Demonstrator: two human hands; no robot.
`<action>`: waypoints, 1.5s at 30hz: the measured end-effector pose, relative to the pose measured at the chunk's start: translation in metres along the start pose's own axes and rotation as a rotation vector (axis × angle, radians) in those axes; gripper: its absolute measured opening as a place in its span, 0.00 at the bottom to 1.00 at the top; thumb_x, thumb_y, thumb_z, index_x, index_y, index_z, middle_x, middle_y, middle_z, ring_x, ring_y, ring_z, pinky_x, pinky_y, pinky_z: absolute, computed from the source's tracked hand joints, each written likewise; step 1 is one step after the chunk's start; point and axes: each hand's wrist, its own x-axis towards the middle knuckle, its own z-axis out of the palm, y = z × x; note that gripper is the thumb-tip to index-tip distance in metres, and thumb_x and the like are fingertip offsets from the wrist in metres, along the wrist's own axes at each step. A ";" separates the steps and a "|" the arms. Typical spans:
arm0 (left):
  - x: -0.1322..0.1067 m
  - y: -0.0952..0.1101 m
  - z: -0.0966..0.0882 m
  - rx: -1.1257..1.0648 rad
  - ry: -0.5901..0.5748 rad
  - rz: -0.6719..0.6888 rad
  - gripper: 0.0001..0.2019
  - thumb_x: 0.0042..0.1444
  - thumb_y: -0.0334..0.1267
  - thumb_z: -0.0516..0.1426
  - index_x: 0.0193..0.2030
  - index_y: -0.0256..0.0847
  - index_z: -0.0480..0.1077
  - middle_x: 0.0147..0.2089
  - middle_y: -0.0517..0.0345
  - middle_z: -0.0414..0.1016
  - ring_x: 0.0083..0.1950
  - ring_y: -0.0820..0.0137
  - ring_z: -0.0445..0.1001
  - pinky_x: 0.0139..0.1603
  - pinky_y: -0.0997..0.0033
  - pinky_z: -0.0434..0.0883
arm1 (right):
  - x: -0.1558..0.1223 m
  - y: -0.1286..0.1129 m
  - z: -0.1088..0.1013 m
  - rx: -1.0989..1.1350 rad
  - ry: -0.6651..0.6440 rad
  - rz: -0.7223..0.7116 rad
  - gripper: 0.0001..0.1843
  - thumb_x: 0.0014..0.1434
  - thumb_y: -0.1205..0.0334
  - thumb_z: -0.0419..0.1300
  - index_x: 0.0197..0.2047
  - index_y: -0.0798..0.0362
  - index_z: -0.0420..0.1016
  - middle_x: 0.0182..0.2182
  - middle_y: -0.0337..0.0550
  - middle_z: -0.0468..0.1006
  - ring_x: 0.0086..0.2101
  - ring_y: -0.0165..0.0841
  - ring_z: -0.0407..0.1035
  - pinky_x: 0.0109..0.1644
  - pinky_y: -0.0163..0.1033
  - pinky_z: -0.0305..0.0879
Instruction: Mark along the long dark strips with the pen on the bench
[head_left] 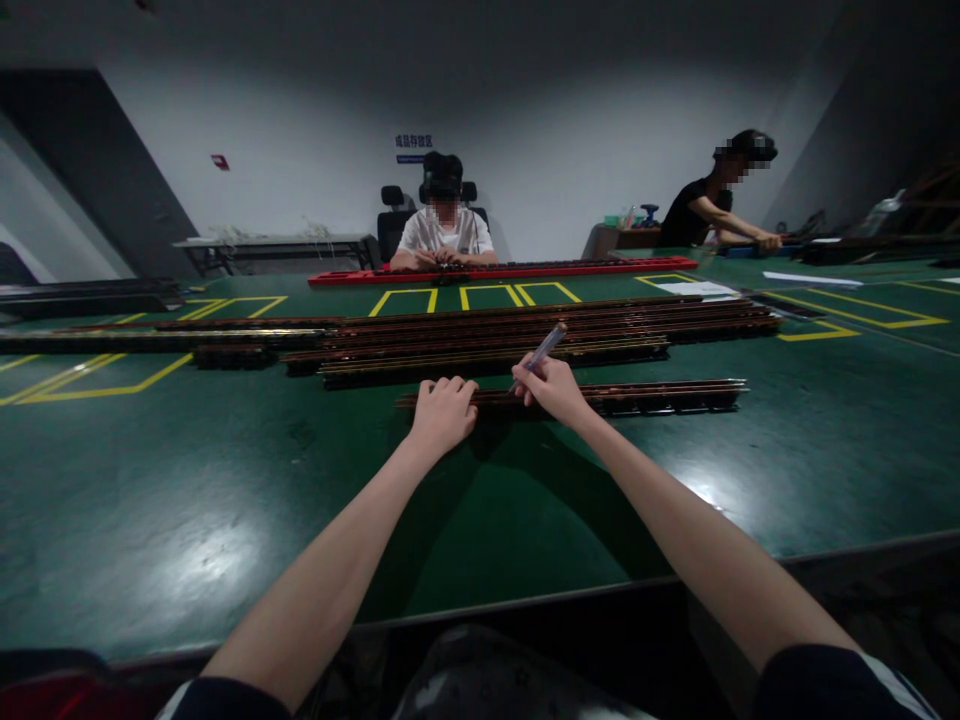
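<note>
A long dark strip assembly with copper-coloured bars [660, 398] lies crosswise on the green table in front of me. My left hand [444, 412] is closed over its left part, fingers curled across the top edge. In my right hand [553, 388] is a pen [549, 343], pinched and tilted, with its lower end close to the strip. Whether the tip touches the bars I cannot make out. Just beyond my hands lies a stack of similar long strips [495, 335].
More dark strips [82, 298] lie at the left. A long red rail [600, 266] runs along the far side, where a person in white [445, 235] sits. Another person in black [694, 210] works at the far right. Yellow tape outlines [821, 333] and white papers [697, 289] mark the table [300, 520].
</note>
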 end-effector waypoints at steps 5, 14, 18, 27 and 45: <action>0.000 0.001 -0.003 -0.016 -0.024 -0.010 0.18 0.60 0.32 0.47 0.55 0.38 0.69 0.54 0.46 0.74 0.54 0.58 0.71 0.55 0.52 0.62 | 0.000 0.002 0.000 -0.006 0.005 -0.002 0.14 0.57 0.53 0.59 0.28 0.54 0.68 0.19 0.39 0.74 0.16 0.26 0.65 0.21 0.32 0.65; 0.000 0.005 -0.007 -0.033 -0.055 -0.019 0.21 0.56 0.27 0.47 0.56 0.39 0.68 0.56 0.46 0.73 0.56 0.58 0.70 0.58 0.51 0.60 | -0.001 -0.001 0.000 -0.011 0.016 -0.007 0.14 0.58 0.52 0.58 0.27 0.54 0.68 0.19 0.39 0.74 0.15 0.26 0.65 0.21 0.32 0.66; 0.001 0.004 -0.006 -0.062 -0.069 -0.037 0.22 0.55 0.26 0.47 0.56 0.39 0.68 0.56 0.46 0.73 0.57 0.58 0.69 0.59 0.51 0.60 | 0.000 -0.001 -0.001 -0.020 0.039 -0.008 0.16 0.58 0.50 0.58 0.27 0.54 0.67 0.18 0.39 0.74 0.16 0.26 0.66 0.22 0.32 0.66; 0.001 0.000 0.002 -0.069 -0.032 -0.013 0.22 0.55 0.24 0.46 0.55 0.38 0.68 0.55 0.46 0.73 0.56 0.59 0.69 0.60 0.51 0.59 | -0.002 -0.001 -0.002 -0.001 0.077 -0.004 0.17 0.57 0.48 0.59 0.28 0.54 0.68 0.18 0.39 0.73 0.16 0.27 0.66 0.21 0.32 0.64; 0.001 -0.001 -0.002 -0.077 -0.065 0.003 0.22 0.58 0.28 0.43 0.57 0.38 0.67 0.57 0.46 0.73 0.57 0.59 0.69 0.60 0.51 0.59 | -0.003 0.002 0.002 0.053 0.033 -0.002 0.21 0.57 0.43 0.58 0.29 0.53 0.66 0.19 0.37 0.71 0.17 0.26 0.65 0.20 0.32 0.66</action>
